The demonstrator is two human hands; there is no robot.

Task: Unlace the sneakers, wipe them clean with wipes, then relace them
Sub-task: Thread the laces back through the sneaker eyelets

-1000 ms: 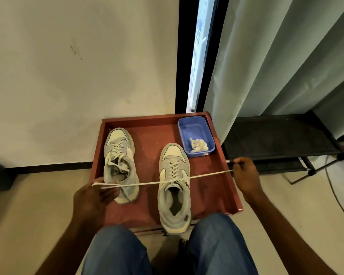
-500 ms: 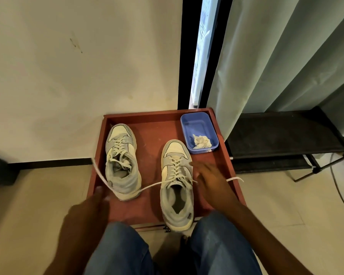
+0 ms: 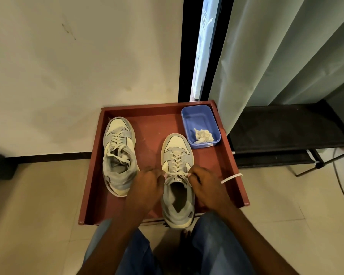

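Pinching the lace [image 3: 176,174] at the right sneaker [image 3: 177,175], left hand [image 3: 147,187] & right hand [image 3: 205,185] had fingers clamped on it; uneven pull risked lopsided ends.

Soft daylight from window gap [image 3: 204,46]; wide-angle edge distortion.

Two sneakers [image 3: 119,153] [image 3: 177,175], one tray [image 3: 153,120], one tub [image 3: 200,126]

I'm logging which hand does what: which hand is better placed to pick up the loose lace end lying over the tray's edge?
The right hand: the loose lace end lies just beside it, over the tray rim. The left hand sits across the sneaker.
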